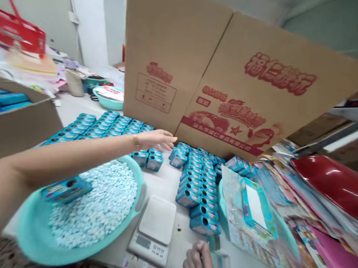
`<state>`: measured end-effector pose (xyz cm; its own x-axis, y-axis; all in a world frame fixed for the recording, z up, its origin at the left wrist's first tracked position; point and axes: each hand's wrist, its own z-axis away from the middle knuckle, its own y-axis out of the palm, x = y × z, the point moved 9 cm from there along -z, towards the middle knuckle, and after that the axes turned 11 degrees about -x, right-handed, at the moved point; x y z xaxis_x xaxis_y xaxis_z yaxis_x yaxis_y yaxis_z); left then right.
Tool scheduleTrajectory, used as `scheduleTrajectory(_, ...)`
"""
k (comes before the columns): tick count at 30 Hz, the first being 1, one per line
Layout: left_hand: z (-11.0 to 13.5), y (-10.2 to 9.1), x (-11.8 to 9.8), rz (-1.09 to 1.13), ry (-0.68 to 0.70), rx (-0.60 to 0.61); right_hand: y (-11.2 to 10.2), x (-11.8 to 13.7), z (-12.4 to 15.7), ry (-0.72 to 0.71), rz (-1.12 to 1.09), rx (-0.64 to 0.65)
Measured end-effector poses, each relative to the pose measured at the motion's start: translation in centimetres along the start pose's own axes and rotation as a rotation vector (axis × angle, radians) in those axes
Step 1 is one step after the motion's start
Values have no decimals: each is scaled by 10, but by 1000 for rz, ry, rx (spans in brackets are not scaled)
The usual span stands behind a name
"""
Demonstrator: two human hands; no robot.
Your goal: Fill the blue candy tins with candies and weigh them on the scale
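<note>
The left hand (159,140) hovers open, fingers flat, above small blue printed cardboard boxes (154,161) ranked before a tall brown carton (172,48); the right hand (196,266) sits curled closed at the table edge; the forearm crosses a round teal plastic basin (30,226) of pale tablets (102,202); a sagging elbow could spill them.
</note>
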<state>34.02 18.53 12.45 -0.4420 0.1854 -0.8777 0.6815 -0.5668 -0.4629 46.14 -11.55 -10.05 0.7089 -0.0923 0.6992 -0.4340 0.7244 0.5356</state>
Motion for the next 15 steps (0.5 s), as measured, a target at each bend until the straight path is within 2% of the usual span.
scheduleTrajectory(1, 27, -23, -6, -103, 185, 13, 2, -4, -2, 9, -36, 10)
scheduleTrajectory(2, 53, -47, 3, -142, 232, -25, 5, -9, -3, 19, -70, 18)
scheduleTrajectory(4, 107, -85, 37, -294, 244, -100, 16, -18, -7, 51, -135, 23)
scheduleTrajectory(6, 155, -108, 80, -637, 274, -234, 32, -24, -8, 79, -194, 14)
scheduleTrajectory(7, 175, -113, 102, -770, 269, -283, 43, -26, -8, 83, -213, 15)
scheduleTrajectory(9, 204, -117, 145, -895, 231, -347, 68, -25, -6, 72, -219, 41)
scheduleTrajectory(11, 219, -116, 171, -903, 216, -376, 92, -21, -3, 61, -199, 87)
scheduleTrajectory(13, 223, -116, 174, -868, 237, -394, 106, -14, 0, 49, -198, 113)
scheduleTrajectory(15, 221, -118, 152, -837, 298, -429, 106, -6, 1, 15, -211, 102)
